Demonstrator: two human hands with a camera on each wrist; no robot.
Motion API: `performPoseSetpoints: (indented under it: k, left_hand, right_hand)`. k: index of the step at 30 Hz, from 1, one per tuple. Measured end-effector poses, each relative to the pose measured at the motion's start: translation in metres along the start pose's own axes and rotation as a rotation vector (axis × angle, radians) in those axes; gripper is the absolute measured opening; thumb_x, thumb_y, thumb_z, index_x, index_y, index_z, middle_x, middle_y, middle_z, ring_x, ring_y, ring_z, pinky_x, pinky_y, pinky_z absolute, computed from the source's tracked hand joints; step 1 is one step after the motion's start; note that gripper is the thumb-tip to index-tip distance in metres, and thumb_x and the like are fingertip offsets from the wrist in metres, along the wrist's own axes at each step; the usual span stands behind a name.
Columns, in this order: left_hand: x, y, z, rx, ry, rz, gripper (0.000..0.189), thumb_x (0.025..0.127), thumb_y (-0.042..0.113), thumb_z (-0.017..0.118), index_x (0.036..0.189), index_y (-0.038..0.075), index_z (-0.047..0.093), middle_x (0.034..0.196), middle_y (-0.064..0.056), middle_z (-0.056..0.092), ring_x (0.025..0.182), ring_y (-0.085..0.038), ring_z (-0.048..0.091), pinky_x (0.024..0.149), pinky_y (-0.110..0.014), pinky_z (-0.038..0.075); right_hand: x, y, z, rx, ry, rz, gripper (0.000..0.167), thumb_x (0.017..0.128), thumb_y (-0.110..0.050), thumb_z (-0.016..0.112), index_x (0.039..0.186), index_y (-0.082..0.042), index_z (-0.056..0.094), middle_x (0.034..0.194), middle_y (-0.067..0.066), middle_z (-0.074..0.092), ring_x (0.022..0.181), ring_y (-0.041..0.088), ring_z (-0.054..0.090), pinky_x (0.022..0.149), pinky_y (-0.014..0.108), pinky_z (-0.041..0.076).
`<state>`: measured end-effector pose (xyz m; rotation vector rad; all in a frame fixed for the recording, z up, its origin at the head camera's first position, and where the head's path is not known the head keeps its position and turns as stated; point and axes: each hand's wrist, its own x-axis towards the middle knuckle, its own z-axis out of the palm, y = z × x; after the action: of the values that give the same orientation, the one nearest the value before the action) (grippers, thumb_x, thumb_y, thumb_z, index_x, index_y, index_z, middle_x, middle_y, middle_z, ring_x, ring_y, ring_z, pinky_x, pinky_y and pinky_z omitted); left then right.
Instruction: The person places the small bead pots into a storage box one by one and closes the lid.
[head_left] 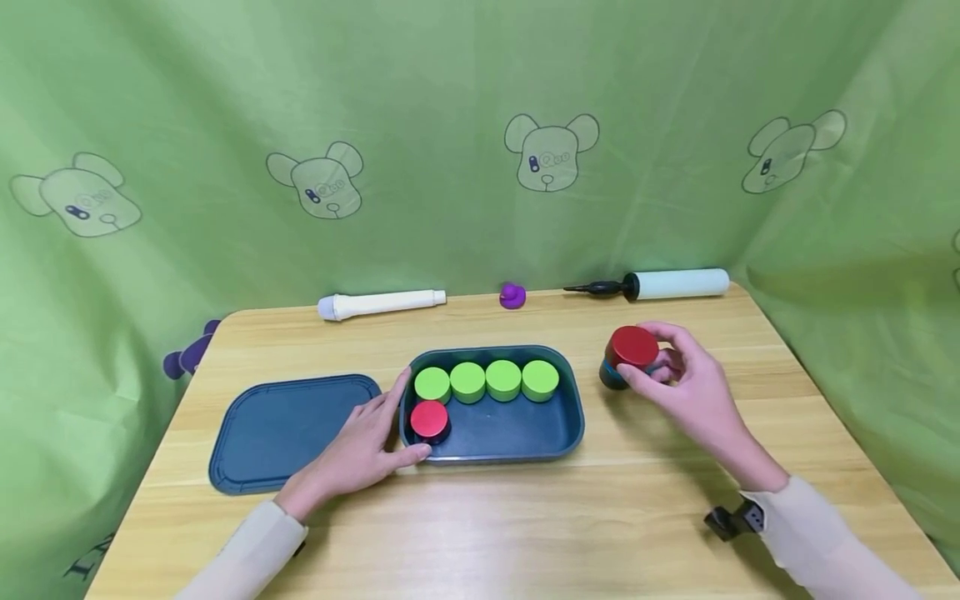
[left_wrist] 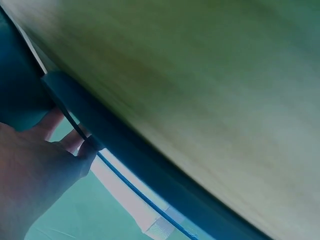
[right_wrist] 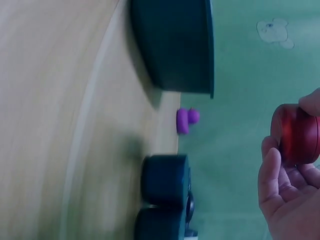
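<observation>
My right hand (head_left: 692, 385) pinches a round red tin (head_left: 633, 344) between thumb and fingers, held up off the table. Just behind and below it stand dark blue round tins (right_wrist: 165, 180), partly hidden in the head view; two show in the right wrist view. My left hand (head_left: 358, 446) rests against the left end of a dark blue oblong box (head_left: 498, 432), fingers stretched along the end wall and thumb at the front corner. Inside the box, several green round tins (head_left: 503, 379) line the back wall. Another red tin (head_left: 430, 419) sits at the front left.
A flat dark blue lid (head_left: 288, 429) lies left of the box, by my left forearm. Along the table's back edge lie a white microphone-shaped object (head_left: 386, 303), a purple rubber duck (head_left: 512, 295) and a hand pump (head_left: 675, 284). A green curtain (head_left: 450, 125) hangs behind.
</observation>
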<state>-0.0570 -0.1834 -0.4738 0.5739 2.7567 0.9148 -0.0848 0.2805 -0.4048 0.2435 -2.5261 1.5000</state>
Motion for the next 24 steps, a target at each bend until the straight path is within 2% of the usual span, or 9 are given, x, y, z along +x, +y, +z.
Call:
performPoseSetpoints:
  k: [5, 13, 17, 24]
  left_hand:
    - [0.0, 0.001, -0.002, 0.0, 0.001, -0.001, 0.113, 0.097, 0.067, 0.073, 0.177, 0.035, -0.001, 0.173, -0.012, 0.037, 0.157, -0.048, 0.032, 0.126, -0.069, 0.017]
    - [0.0, 0.0, -0.001, -0.004, 0.002, -0.003, 0.113, 0.097, 0.068, 0.072, 0.177, 0.036, -0.001, 0.173, -0.01, 0.037, 0.157, -0.048, 0.032, 0.127, -0.068, 0.016]
    - [0.001, -0.001, 0.0, -0.001, -0.001, -0.001, 0.113, 0.097, 0.072, 0.07, 0.177, 0.035, -0.001, 0.174, -0.011, 0.036, 0.157, -0.048, 0.032, 0.126, -0.069, 0.016]
    - [0.0, 0.0, 0.0, 0.003, 0.006, 0.014, 0.112, 0.098, 0.073, 0.068, 0.178, 0.032, 0.001, 0.173, -0.014, 0.038, 0.156, -0.05, 0.033, 0.125, -0.071, 0.017]
  right_hand:
    - [0.0, -0.01, 0.006, -0.014, -0.011, -0.033, 0.061, 0.093, -0.009, 0.089, 0.147, -0.008, 0.062, 0.112, 0.006, 0.069, 0.078, 0.015, 0.062, 0.067, 0.017, 0.05]
    - [-0.001, -0.016, 0.018, -0.003, -0.033, -0.047, 0.058, 0.09, -0.009, 0.092, 0.142, -0.011, 0.066, 0.085, 0.013, 0.061, 0.073, 0.018, 0.054, 0.059, 0.022, 0.045]
    - [-0.001, -0.018, 0.026, 0.002, -0.061, -0.077, 0.057, 0.09, -0.008, 0.092, 0.14, -0.008, 0.066, 0.085, 0.013, 0.06, 0.075, 0.021, 0.054, 0.061, 0.02, 0.045]
    - [-0.002, -0.022, 0.042, 0.042, -0.134, -0.063, 0.057, 0.091, -0.013, 0.092, 0.141, -0.009, 0.064, 0.09, 0.011, 0.062, 0.079, 0.024, 0.057, 0.065, 0.019, 0.048]
